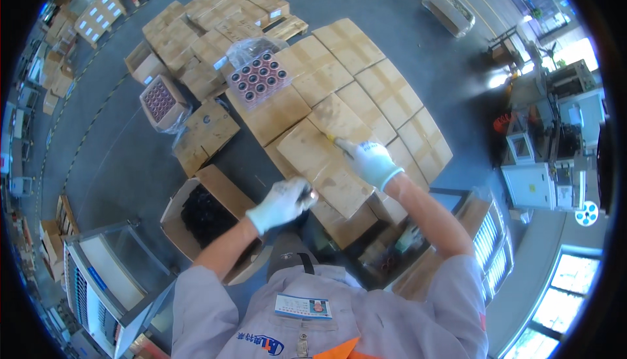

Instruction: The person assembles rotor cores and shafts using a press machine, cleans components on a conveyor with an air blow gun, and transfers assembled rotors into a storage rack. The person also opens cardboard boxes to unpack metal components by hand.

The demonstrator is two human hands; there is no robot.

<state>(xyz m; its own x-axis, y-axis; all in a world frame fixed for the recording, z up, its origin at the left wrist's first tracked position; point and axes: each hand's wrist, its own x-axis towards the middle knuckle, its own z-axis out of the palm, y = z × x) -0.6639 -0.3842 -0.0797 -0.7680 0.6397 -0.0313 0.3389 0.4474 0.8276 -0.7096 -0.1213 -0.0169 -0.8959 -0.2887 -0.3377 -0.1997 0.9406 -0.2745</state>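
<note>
My left hand (281, 203), in a white knit glove, is closed around a small dark part (305, 196) with a shiny end, whose kind I cannot make out. To its right, my gloved right hand (369, 162) grips a thin yellow-tipped tool (331, 138) over a carton (320, 163) with dark smudges on its cardboard. Fingers hide most of the tool. Below and left of my left hand stands an open carton (219, 192) of loose black parts (206, 214). A pink tray (260, 78) of round dark-centred parts lies on the cartons beyond my hands.
Taped cartons (382, 91) make a wide platform ahead. More cartons (225, 10) are stacked behind, beside an open box (162, 103) of round parts in plastic. A metal-framed rack (108, 274) stands at left, and a workbench with equipment (532, 176) at right.
</note>
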